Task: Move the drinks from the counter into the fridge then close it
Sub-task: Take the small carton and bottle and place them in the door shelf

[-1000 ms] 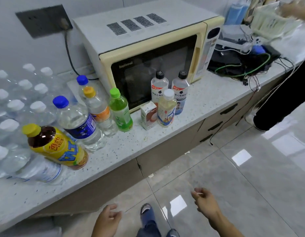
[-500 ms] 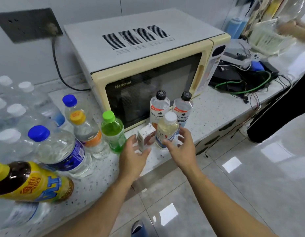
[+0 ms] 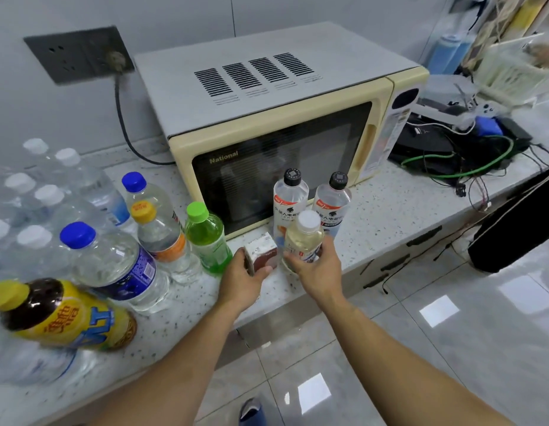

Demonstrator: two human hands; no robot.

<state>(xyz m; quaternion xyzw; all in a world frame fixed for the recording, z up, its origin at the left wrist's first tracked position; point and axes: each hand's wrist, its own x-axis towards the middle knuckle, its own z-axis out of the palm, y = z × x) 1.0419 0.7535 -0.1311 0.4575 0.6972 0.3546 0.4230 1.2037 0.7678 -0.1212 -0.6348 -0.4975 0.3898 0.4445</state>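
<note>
Drinks stand on a speckled counter (image 3: 390,210) in front of a cream microwave (image 3: 282,118). My left hand (image 3: 244,279) is wrapped around a small brown-and-white drink carton (image 3: 262,256). My right hand (image 3: 317,269) grips a pale yellow bottle with a white cap (image 3: 304,238). Behind them stand two clear bottles with black caps (image 3: 291,198) (image 3: 334,198). To the left are a green bottle (image 3: 207,241), an orange-labelled bottle (image 3: 159,238), two blue-capped water bottles (image 3: 113,265) and a tilted yellow-capped tea bottle (image 3: 61,315). No fridge is in view.
A pack of white-capped water bottles (image 3: 36,210) fills the far left. Black devices and tangled green and black cables (image 3: 451,155) lie right of the microwave. Another person's hand holds a clear container (image 3: 519,66) at the top right. Grey tiled floor lies below the counter's drawers.
Both my hands rose from near the floor to the counter. The left closed on the carton and the right closed on the white-capped yellow bottle.
</note>
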